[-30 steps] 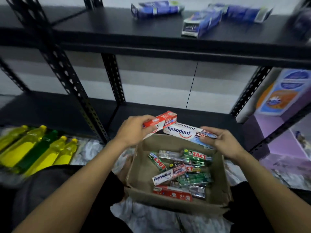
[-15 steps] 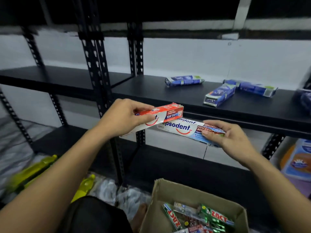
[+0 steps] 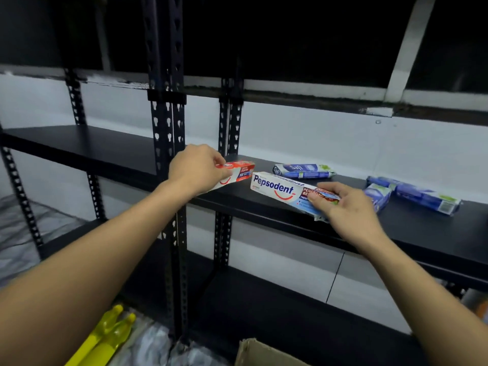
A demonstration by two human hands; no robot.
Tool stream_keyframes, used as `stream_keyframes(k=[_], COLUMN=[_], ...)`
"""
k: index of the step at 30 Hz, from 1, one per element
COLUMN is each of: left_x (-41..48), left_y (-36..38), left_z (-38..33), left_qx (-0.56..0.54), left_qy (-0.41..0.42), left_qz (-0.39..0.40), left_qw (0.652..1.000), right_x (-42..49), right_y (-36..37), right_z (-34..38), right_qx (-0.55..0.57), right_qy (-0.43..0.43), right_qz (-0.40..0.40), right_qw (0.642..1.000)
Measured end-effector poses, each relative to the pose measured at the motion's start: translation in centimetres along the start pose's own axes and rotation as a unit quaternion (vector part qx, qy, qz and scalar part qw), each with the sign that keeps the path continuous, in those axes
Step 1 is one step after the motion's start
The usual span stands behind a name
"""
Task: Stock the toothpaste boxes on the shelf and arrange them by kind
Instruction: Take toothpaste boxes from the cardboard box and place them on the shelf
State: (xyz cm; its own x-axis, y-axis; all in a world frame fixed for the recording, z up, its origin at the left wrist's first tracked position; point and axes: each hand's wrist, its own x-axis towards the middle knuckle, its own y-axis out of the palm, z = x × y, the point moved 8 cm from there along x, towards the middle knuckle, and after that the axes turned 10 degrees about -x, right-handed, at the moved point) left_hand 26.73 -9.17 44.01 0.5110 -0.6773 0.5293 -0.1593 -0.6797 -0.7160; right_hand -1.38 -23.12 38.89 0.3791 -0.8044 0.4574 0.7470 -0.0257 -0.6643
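My left hand point(image 3: 196, 170) grips a red and white toothpaste box point(image 3: 239, 172) over the left end of the black shelf point(image 3: 264, 196). My right hand point(image 3: 346, 207) holds a longer white Pepsodent box point(image 3: 280, 190) by its right end, just above the shelf's front edge. The two boxes sit side by side, close together. Three blue toothpaste boxes lie further along the shelf: one at the back point(image 3: 303, 170), one partly behind my right hand point(image 3: 376, 195), one at the right point(image 3: 425, 195).
Black perforated uprights point(image 3: 166, 143) stand left of my left hand. A lower black shelf point(image 3: 277, 307) runs below. A cardboard box corner point(image 3: 261, 352) shows at the bottom edge. Yellow bottles point(image 3: 105, 336) lie at the bottom left.
Both hands have risen from the cardboard box and moved forward to the shelf, carrying their boxes. The view has tilted up, so the carton has dropped almost out of sight.
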Motion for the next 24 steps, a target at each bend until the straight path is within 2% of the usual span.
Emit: stream_keyframes(k=[2,5,9,12,15,18,21,24], left_x=[1.3,2.8,4.2,4.8,4.1,2.4,0.7,0.7], left_y=[1.4,3.8,6.7,7.6,7.1,5.8,5.5,5.6], left_z=[0.4,1.2,2.7,2.9,2.8,2.8,3.2,4.2], left_qx=[0.037,0.074,0.003,-0.049,-0.112,-0.165,-0.144,-0.113], left_qy=[-0.001,-0.004,-0.03,-0.03,-0.001,0.042,0.09,0.113], left_qz=[0.005,0.019,0.03,0.025,0.013,-0.006,0.007,0.006], left_qw=[0.999,0.997,0.999,0.998,0.994,0.985,0.985,0.987], right_x=[0.4,0.4,0.2,0.7,1.1,0.2,-0.9,-1.2], right_y=[0.4,1.2,2.3,2.5,2.7,2.6,2.2,1.6], right_z=[0.6,1.8,2.2,1.9,1.4,0.9,0.4,1.0], right_qx=[-0.044,-0.174,-0.279,-0.292,-0.278,-0.234,-0.255,-0.26], right_qy=[0.002,-0.008,0.0,0.01,-0.033,-0.07,-0.113,-0.134], right_qz=[-0.02,-0.057,-0.062,-0.047,-0.017,0.079,0.151,0.132], right_qw=[0.999,0.983,0.958,0.955,0.96,0.966,0.948,0.947])
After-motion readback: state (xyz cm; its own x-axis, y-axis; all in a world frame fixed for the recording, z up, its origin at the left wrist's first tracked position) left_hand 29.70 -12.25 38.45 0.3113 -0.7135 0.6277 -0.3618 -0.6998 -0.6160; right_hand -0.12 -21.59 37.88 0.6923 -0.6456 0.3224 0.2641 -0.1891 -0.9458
